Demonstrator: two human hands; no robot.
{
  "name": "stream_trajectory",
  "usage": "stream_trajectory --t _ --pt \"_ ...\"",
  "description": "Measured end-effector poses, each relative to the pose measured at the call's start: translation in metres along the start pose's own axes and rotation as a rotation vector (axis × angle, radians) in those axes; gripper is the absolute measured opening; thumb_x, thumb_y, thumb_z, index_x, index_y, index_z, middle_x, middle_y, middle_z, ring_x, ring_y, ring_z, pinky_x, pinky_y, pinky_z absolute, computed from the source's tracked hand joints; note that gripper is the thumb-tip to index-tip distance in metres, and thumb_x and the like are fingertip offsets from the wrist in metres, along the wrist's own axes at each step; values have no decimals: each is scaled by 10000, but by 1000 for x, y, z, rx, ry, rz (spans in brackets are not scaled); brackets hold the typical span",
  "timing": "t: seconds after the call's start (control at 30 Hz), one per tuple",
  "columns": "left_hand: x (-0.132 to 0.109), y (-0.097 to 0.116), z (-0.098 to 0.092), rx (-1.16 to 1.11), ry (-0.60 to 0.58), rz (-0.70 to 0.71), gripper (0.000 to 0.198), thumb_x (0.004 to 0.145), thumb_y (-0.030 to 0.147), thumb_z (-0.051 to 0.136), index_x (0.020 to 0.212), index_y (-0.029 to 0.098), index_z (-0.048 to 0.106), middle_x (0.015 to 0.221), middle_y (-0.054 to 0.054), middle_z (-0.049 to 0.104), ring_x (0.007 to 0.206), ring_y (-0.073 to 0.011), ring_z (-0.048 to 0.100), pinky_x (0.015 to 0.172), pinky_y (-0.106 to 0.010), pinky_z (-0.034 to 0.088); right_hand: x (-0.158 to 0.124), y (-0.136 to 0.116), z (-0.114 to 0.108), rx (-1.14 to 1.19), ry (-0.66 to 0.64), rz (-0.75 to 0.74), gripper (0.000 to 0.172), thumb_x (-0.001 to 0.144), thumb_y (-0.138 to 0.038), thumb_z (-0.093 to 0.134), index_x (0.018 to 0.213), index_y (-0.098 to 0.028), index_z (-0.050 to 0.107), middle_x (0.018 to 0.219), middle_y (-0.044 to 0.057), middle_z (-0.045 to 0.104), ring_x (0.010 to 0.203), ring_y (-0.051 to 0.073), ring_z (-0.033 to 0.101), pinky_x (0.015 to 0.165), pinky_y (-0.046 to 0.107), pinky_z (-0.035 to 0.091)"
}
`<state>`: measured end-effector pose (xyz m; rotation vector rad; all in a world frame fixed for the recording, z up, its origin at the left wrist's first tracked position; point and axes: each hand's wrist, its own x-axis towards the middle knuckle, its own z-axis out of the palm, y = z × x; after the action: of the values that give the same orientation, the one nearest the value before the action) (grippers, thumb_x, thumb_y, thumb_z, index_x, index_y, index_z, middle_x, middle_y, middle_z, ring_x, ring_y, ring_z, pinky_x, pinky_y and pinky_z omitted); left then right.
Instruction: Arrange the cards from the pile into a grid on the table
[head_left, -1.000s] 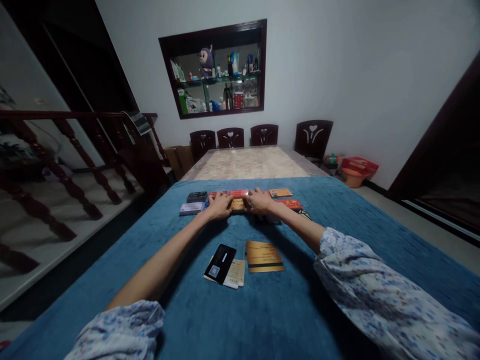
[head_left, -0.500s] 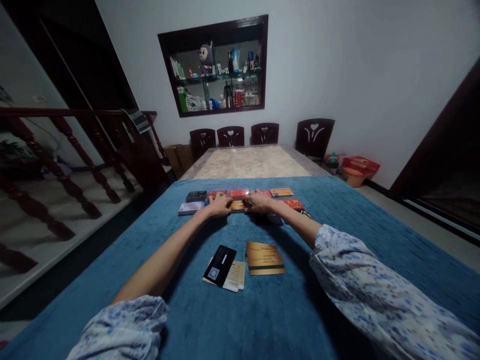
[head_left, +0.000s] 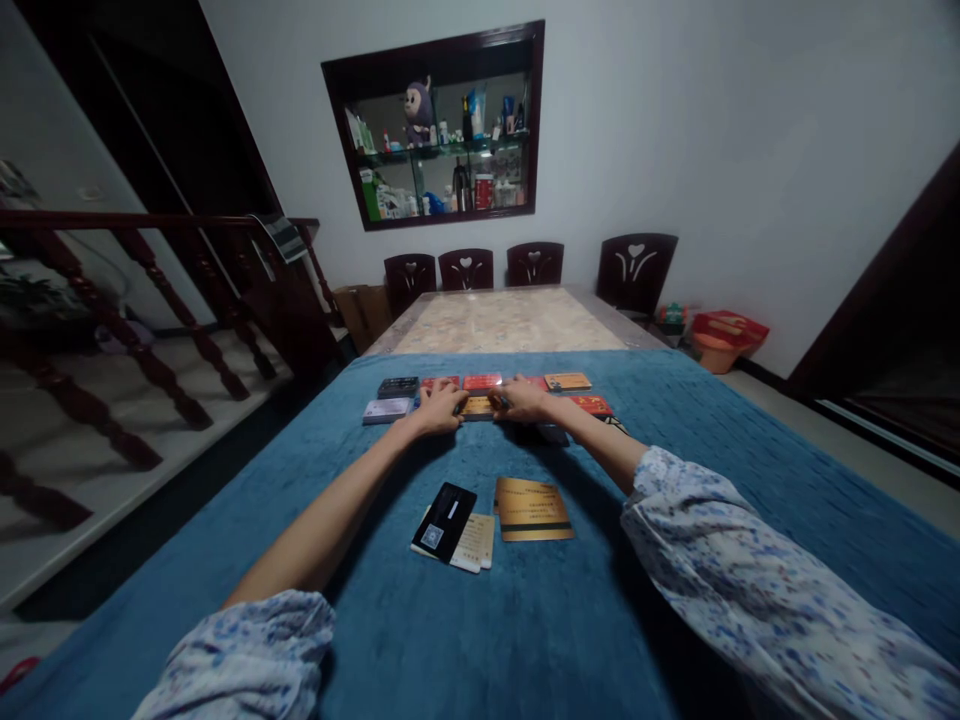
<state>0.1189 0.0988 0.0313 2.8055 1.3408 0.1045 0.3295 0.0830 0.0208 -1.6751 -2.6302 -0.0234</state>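
In the head view, a small stack of gold cards (head_left: 476, 408) lies in the front row of card stacks. My left hand (head_left: 439, 408) is at its left end, with curled fingers against the cards. At the right end, my right hand (head_left: 523, 400) has its thumb and fingers bent around the edge. Parts of the neighbouring stacks are hidden under both hands. Nearer to me lie a black card (head_left: 445, 522) with a square code, overlapping cream cards (head_left: 477, 542), and gold cards (head_left: 534, 510) with a dark stripe.
Around my hands stand a black stack (head_left: 398, 387), a white stack (head_left: 387, 410), a red stack (head_left: 482, 382), an orange stack (head_left: 568, 381) and another red stack (head_left: 592, 405). A blue cloth (head_left: 322, 440) covers the near table. Chairs (head_left: 466, 268) line the far end.
The whole view has shifted slightly. My right fingers have moved a little at the gold stack's edge, while my left hand stays at the other end. The loose cards lie as before.
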Motion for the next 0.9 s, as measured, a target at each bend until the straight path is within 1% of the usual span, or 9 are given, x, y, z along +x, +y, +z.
stream_trajectory --t 0.17,0.27,0.37,0.43,0.5,0.63,0.77,0.9 --pt "-23 -1 1 -8 113 20 509 794 161 598 1296 240 571 1400 -126 514 1374 -371 295 1037 -609 285 -13 -3 -3 -35 76 24 439 873 -384 650 1279 -218 625 1271 141 603 1132 307 496 885 366 407" --pt "-45 -2 3 -13 167 38 453 824 177 591 1274 224 586 1373 -129 529 1362 -361 301 1051 -613 266 -25 -7 -5 -15 126 -31 446 885 -327 620 1316 -215 611 1277 141 603 1131 314 469 860 372 402" --pt "-69 -3 6 -38 207 53 388 843 200 602 1231 209 614 1357 -133 533 1355 -368 301 1067 -625 253 -36 -15 -2 28 170 -112 383 898 -290 591 1266 -204 654 1221 131 640 1102 301 472 884 388 375" --pt "-85 -3 8 -42 231 53 358 845 199 612 1202 201 630 1327 -130 550 1337 -365 329 1079 -624 242 -43 -21 2 61 206 -158 328 900 -281 591 1203 -204 691 1182 122 662 1092 295 473 891 396 360" --pt "-100 -1 10 -35 234 52 343 842 204 626 1185 205 638 1316 -121 556 1331 -363 343 1083 -623 236 -48 -27 6 107 235 -199 285 897 -270 599 1152 -213 715 1150 111 679 1069 284 478 874 389 361" --pt "-126 4 12 -27 237 48 305 848 211 624 1152 209 654 1294 -110 567 1328 -357 346 1087 -618 228 -54 -39 10 176 242 -281 239 885 -247 619 1091 -220 737 1094 96 704 985 254 496 850 381 369" --pt "-147 14 15 -55 250 35 281 857 230 616 1132 195 663 1272 -106 588 1302 -351 365 1073 -619 229 -59 -53 8 208 249 -348 238 855 -220 649 1073 -224 744 1035 80 720 965 245 497 858 387 373" --pt "-161 31 13 -95 258 55 259 863 307 627 1092 200 682 1226 -93 611 1269 -337 386 1062 -595 245 -64 -69 7 245 249 -403 254 831 -214 680 1078 -209 739 1039 72 723 990 245 496 870 385 380"
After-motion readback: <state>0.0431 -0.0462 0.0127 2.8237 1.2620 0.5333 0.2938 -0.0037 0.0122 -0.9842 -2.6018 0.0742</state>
